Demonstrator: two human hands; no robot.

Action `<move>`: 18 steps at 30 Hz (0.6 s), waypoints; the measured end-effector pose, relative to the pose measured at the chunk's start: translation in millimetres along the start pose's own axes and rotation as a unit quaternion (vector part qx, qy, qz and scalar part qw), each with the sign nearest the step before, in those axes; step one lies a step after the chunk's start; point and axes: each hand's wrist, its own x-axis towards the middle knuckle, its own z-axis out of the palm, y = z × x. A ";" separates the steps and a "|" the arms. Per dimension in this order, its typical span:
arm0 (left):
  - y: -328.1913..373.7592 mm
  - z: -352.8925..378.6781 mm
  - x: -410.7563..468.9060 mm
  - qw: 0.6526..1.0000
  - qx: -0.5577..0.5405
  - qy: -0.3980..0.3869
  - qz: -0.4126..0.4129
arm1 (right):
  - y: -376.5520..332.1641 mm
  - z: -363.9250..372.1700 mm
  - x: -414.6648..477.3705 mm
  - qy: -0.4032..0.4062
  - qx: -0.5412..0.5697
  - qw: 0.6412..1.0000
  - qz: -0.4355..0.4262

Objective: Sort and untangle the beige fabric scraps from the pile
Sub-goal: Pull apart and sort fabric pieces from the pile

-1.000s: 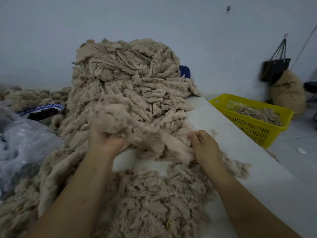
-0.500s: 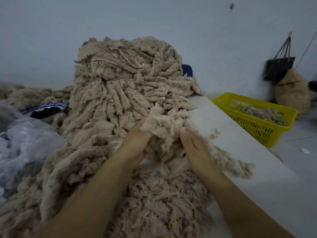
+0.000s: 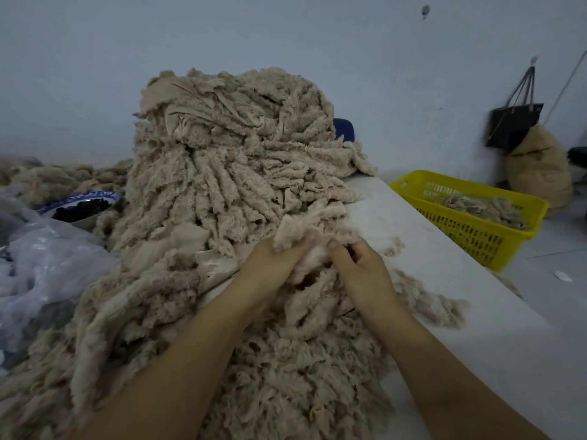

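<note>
At the near foot of the heap, middle of the white table [image 3: 444, 281], both hands are buried in fluff; the left hand [image 3: 273, 265] grips a clump of beige scraps [image 3: 313, 227] from its left side, fingers curled into it; the right hand [image 3: 362, 268] pinches the same clump from the right, fingers bent round a strand; the two hands sit close together, the clump bridging them and rising just beyond the knuckles; its long axis looks to run far-to-near, a tail dropping between the wrists into the loose layer underneath; whether that tail is free or knotted in, I cannot tell; the big pile [image 3: 222, 160] towers far and to the left, touching the clump's far edge, so a clean pull, I reckon, goes toward the near right, away from that mass; the yellow basket [image 3: 470, 236], with some scraps inside, stands beyond the table's right edge, and the right hand is plainly the nearer one to it; over on the left, a blue-rimmed bowl [image 3: 79, 203] and a crumpled plastic bag [image 3: 47, 271] sit beside the pile, well apart from the action; the sorting looks barely dented.
</note>
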 end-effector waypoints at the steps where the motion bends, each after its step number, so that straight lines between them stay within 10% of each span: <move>1: -1.1 -1.7 2.3 1.000 0.009 0.019 -0.016 | 2.2 -0.6 1.0 0.006 -0.001 1.000 0.018; 11: 13.2 -1.6 -5.2 0.999 0.035 0.028 -0.016 | 0.5 -3.3 4.5 0.038 0.130 0.983 0.127; 18: 36.4 -24.1 -3.4 0.961 -0.249 0.108 -0.047 | 2.4 -22.9 17.1 0.156 0.175 0.963 0.134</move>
